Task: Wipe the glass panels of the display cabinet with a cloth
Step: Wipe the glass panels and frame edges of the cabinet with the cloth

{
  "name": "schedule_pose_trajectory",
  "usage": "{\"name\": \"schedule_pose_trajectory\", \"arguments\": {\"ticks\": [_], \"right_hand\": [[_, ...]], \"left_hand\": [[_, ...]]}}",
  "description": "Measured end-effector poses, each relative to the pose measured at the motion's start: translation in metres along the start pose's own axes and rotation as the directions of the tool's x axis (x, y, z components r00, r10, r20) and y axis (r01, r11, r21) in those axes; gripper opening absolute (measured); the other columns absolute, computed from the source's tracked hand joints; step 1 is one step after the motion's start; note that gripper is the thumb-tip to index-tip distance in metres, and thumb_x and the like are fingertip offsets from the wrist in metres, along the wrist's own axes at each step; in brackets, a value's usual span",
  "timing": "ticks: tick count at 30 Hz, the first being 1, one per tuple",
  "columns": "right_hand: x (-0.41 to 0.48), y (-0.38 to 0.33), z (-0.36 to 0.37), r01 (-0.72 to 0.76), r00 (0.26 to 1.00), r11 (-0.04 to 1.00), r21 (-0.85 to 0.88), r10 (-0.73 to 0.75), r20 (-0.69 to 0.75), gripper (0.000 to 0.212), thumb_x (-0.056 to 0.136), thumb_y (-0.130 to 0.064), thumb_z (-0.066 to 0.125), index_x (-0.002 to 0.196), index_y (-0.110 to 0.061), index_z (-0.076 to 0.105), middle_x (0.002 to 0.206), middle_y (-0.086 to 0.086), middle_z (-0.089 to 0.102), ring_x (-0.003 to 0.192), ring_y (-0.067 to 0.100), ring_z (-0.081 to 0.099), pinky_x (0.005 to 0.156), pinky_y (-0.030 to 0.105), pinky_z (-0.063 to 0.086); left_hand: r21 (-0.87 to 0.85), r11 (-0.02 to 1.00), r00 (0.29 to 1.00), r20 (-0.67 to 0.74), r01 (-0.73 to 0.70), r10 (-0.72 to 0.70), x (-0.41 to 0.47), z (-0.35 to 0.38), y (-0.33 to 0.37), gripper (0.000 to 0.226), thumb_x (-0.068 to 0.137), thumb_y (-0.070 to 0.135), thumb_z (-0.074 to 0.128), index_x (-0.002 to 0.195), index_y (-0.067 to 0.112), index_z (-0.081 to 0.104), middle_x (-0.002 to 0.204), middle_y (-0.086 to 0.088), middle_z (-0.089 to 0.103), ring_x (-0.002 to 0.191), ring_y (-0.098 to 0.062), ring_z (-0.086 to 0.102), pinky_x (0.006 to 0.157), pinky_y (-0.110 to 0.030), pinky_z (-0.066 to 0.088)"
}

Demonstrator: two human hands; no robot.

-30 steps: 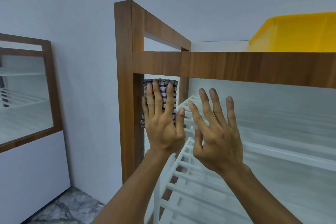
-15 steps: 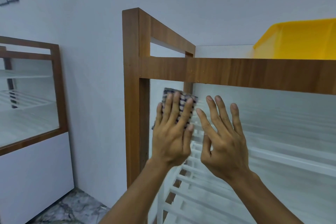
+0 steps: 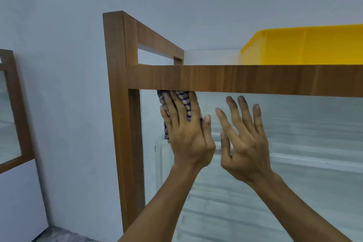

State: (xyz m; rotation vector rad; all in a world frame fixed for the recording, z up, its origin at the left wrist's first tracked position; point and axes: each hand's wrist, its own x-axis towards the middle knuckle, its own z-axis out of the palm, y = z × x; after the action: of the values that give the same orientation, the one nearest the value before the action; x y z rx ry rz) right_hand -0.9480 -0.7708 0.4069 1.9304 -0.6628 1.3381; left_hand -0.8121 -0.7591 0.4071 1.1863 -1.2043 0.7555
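Observation:
The display cabinet has a brown wooden frame around a front glass panel. My left hand lies flat with straight fingers, pressing a blue-and-white checked cloth against the glass at its top left corner, just under the horizontal wooden rail. The cloth peeks out between and beside the fingers. My right hand is spread flat on the glass just to the right, holding nothing.
White slatted shelves show behind the glass. A yellow plastic bin sits on the cabinet top at the right. A second glass-fronted cabinet stands at the left against the white wall. Marbled floor below.
My left hand has slid the cloth up and to the right along the glass until it touches the underside of the top rail. My right hand stays flat beside it.

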Motion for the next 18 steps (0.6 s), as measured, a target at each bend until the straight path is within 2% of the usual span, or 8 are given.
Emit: {"name": "schedule_pose_trajectory", "arguments": {"ticks": [2, 4, 5, 7, 9, 12, 15, 18], "right_hand": [[-0.002, 0.002, -0.004, -0.033, 0.999, 0.999, -0.013, 0.033, -0.01, 0.053, 0.096, -0.016, 0.049, 0.148, -0.005, 0.049, 0.161, 0.021, 0.033, 0.154, 0.037, 0.022, 0.126, 0.059, 0.01], [-0.007, 0.01, -0.009, -0.08, 0.997, 0.996, -0.035, 0.08, -0.018, 0.056, 0.094, -0.016, 0.054, 0.149, -0.007, 0.048, 0.161, 0.021, 0.033, 0.155, 0.038, 0.021, 0.125, 0.062, 0.011], [-0.01, 0.015, -0.013, -0.095, 0.995, 0.995, -0.038, 0.095, -0.025, 0.058, 0.092, -0.016, 0.057, 0.149, -0.007, 0.048, 0.161, 0.021, 0.033, 0.155, 0.038, 0.02, 0.125, 0.062, 0.011], [-0.016, 0.023, -0.018, -0.098, 0.995, 0.995, -0.032, 0.097, -0.037, 0.059, 0.09, -0.015, 0.061, 0.147, -0.005, 0.05, 0.161, 0.022, 0.033, 0.154, 0.039, 0.021, 0.125, 0.062, 0.013], [-0.019, 0.031, -0.023, -0.099, 0.994, 0.994, -0.035, 0.098, -0.047, 0.058, 0.09, -0.015, 0.061, 0.147, -0.005, 0.05, 0.16, 0.023, 0.033, 0.154, 0.04, 0.021, 0.125, 0.061, 0.013], [-0.02, 0.041, -0.031, -0.115, 0.993, 0.991, -0.067, 0.112, -0.046, 0.057, 0.093, -0.015, 0.052, 0.149, -0.007, 0.048, 0.161, 0.022, 0.032, 0.155, 0.04, 0.02, 0.124, 0.064, 0.009], [-0.024, 0.058, -0.045, -0.104, 0.995, 0.991, -0.079, 0.104, -0.009, 0.058, 0.094, -0.014, 0.044, 0.152, -0.009, 0.044, 0.163, 0.019, 0.03, 0.156, 0.038, 0.017, 0.125, 0.064, 0.008], [-0.03, 0.078, -0.059, -0.136, 0.991, 0.984, -0.112, 0.134, -0.02, 0.058, 0.095, -0.017, 0.045, 0.153, -0.011, 0.043, 0.164, 0.019, 0.028, 0.156, 0.038, 0.015, 0.124, 0.065, 0.007]], "left_hand": [[-0.025, 0.973, 0.962, 0.143, -0.231, 0.232, -0.008, -0.002, 0.005, 0.065, 0.104, 0.032, 0.035, 0.163, 0.011, 0.019, 0.171, -0.02, 0.005, 0.16, -0.036, -0.001, 0.129, -0.055, 0.001], [-0.078, 0.927, 0.921, 0.115, -0.366, 0.373, -0.011, -0.002, -0.014, 0.061, 0.103, 0.021, 0.04, 0.161, 0.01, 0.024, 0.168, -0.023, 0.018, 0.159, -0.034, 0.007, 0.129, -0.054, 0.009], [-0.086, 0.931, 0.932, 0.045, -0.354, 0.359, -0.012, -0.001, -0.024, 0.059, 0.102, 0.016, 0.044, 0.158, 0.009, 0.028, 0.165, -0.024, 0.025, 0.159, -0.034, 0.011, 0.129, -0.053, 0.012], [-0.106, 0.977, 0.98, -0.09, -0.186, 0.177, -0.012, 0.004, -0.025, 0.056, 0.104, 0.015, 0.046, 0.156, 0.007, 0.03, 0.162, -0.026, 0.031, 0.157, -0.034, 0.014, 0.128, -0.053, 0.015], [-0.073, 0.995, 0.995, -0.079, -0.061, 0.055, -0.01, 0.007, 0.004, 0.057, 0.107, 0.024, 0.041, 0.159, 0.007, 0.025, 0.165, -0.026, 0.025, 0.158, -0.037, 0.01, 0.129, -0.055, 0.01], [-0.035, 0.979, 0.972, 0.116, -0.201, 0.203, -0.018, 0.012, 0.043, 0.065, 0.106, 0.034, 0.032, 0.163, 0.007, 0.015, 0.17, -0.023, 0.005, 0.159, -0.038, 0.0, 0.129, -0.056, 0.001], [-0.057, 0.903, 0.889, 0.161, -0.426, 0.429, -0.025, 0.017, 0.039, 0.059, 0.106, 0.025, 0.034, 0.162, 0.01, 0.023, 0.17, -0.02, 0.013, 0.16, -0.035, 0.007, 0.129, -0.055, 0.008], [-0.006, 0.975, 0.974, 0.04, -0.222, 0.222, -0.03, 0.027, 0.057, 0.055, 0.107, 0.021, 0.035, 0.16, 0.01, 0.03, 0.168, -0.02, 0.016, 0.159, -0.036, 0.01, 0.128, -0.058, 0.012]]}}
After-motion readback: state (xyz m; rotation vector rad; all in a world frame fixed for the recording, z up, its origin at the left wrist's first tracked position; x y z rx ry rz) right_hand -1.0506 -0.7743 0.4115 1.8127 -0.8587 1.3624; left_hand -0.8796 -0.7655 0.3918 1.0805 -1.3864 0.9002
